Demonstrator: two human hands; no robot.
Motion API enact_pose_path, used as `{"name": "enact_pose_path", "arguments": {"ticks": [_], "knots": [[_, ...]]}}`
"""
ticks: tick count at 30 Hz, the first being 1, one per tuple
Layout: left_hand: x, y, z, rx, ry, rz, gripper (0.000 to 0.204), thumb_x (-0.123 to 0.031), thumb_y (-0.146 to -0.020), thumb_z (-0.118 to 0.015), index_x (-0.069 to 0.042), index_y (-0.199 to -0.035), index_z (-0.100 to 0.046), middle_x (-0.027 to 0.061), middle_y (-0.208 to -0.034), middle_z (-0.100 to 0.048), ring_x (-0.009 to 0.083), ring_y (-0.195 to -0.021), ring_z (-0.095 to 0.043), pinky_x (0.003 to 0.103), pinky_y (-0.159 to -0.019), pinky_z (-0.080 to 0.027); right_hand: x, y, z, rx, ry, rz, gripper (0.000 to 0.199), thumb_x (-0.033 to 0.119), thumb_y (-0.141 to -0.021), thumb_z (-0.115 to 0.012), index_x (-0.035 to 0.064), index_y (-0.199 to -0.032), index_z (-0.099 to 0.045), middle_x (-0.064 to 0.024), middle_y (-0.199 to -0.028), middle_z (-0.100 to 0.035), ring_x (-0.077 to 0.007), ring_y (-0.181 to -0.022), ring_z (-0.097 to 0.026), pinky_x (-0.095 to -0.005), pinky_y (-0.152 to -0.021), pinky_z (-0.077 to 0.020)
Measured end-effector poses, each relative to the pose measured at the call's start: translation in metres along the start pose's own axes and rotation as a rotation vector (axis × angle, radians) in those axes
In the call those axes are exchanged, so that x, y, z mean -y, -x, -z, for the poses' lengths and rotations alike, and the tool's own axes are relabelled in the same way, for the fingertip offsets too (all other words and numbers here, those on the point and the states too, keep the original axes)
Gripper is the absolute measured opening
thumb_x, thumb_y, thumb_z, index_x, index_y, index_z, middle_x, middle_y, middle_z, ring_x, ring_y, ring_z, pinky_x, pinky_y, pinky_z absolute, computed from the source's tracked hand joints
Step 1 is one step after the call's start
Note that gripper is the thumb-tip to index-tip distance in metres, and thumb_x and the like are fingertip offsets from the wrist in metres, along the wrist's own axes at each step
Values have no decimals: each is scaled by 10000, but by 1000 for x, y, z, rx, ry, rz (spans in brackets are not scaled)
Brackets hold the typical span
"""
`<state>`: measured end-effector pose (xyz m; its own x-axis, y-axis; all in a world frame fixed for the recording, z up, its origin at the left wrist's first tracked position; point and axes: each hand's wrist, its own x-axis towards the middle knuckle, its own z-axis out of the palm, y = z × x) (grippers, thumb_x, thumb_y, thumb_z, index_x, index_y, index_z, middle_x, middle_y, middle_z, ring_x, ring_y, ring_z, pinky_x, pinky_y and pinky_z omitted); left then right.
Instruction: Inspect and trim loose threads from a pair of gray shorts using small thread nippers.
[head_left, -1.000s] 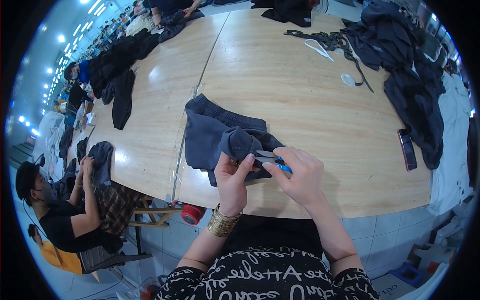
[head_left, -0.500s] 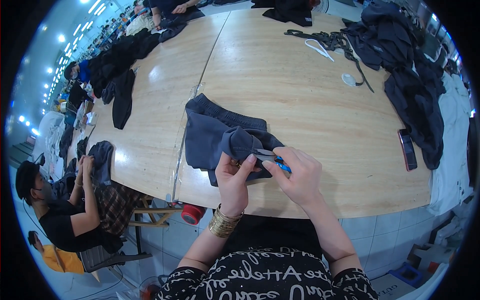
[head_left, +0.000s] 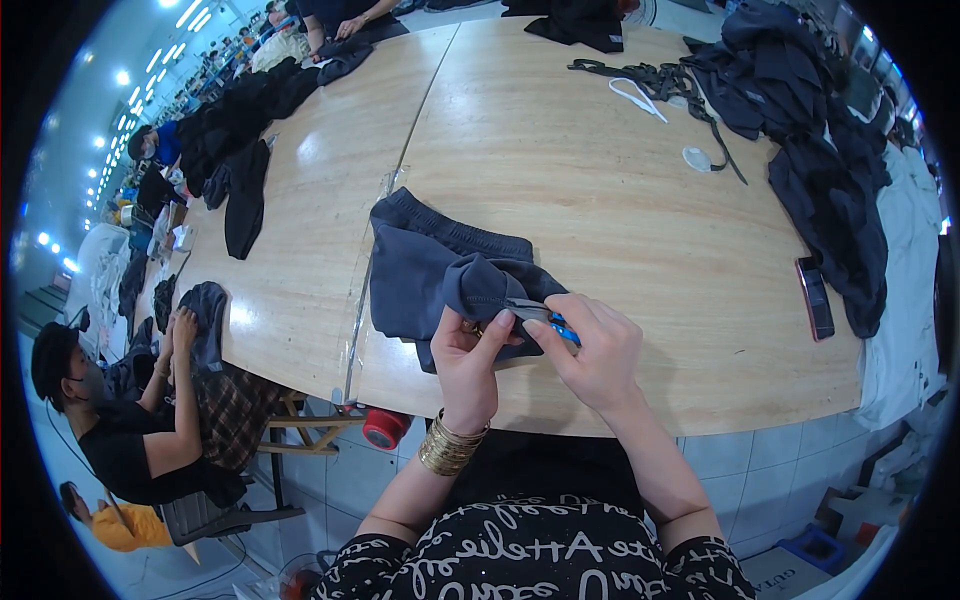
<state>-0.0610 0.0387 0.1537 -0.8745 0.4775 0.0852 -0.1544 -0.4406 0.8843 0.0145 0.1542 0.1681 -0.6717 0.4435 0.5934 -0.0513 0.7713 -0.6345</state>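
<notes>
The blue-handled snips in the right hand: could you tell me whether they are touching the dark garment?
Touching. The head view shows the snips in the right hand, blades lying against the dark garment's bunched fold, which the left hand pinches.

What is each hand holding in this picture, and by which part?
The left hand pinches a fold of the dark blue garment at its near edge. The right hand grips small blue-handled snips by the handle, blades at the fabric.
</notes>
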Motion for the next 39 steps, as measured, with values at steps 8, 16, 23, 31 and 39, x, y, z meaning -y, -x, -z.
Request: {"name": "enact_pose_path", "arguments": {"ticks": [8, 16, 23, 31, 39], "knots": [[-1, 0, 1, 3, 2, 3, 263, -18, -833, -615, -31, -1088, -551, 30, -934, -626, 86, -804, -592, 219, -653, -508, -2, 1, -1, 5, 1, 6, 217, 260, -761, -676, 61, -808, -606, -49, -641, -572, -214, -551, -562, -305, -477, -416], [-1, 0, 1, -5, -18, -8, 270, -19, -832, -616, -30, -1094, -552, 31, -940, -627, 89, -809, -595, 223, -647, -515, -3, 0, -1, 0, 6, 9, 204, 255, -773, -668, 62, -764, -604, -41, -602, -557, -202, -514, -548, -302, -459, -402], [-4, 0, 1, -10, -40, 8, 285, -20, -830, -616, -33, -1105, -543, 31, -946, -628, 87, -809, -596, 223, -646, -513, -5, 1, 1, -12, -114, -108, 200, 248, -778, -671, 56, -771, -614, -56, -595, -554, -195, -499, -537, -282, -456, -389], [-5, 0, 2, 2, -28, 18, 291, -18, -828, -617, -33, -1108, -542, 33, -950, -626, 84, -813, -590, 227, -648, -508, -1, 1, 7, 70, -267, -325, 161, 178, -810, -645, 25, -804, -597, -24, -620, -539, -77, -563, -473, -221, -520, -368], [-5, -2, 5, 30, -21, 25, 303, -23, -826, -620, -26, -1119, -540, 37, -965, -623, 89, -825, -586, 231, -668, -499, -1, 0, 5, 32, -255, -201, 183, 208, -793, -673, 44, -834, -601, 3, -632, -525, -85, -553, -471, -226, -515, -373]]}}
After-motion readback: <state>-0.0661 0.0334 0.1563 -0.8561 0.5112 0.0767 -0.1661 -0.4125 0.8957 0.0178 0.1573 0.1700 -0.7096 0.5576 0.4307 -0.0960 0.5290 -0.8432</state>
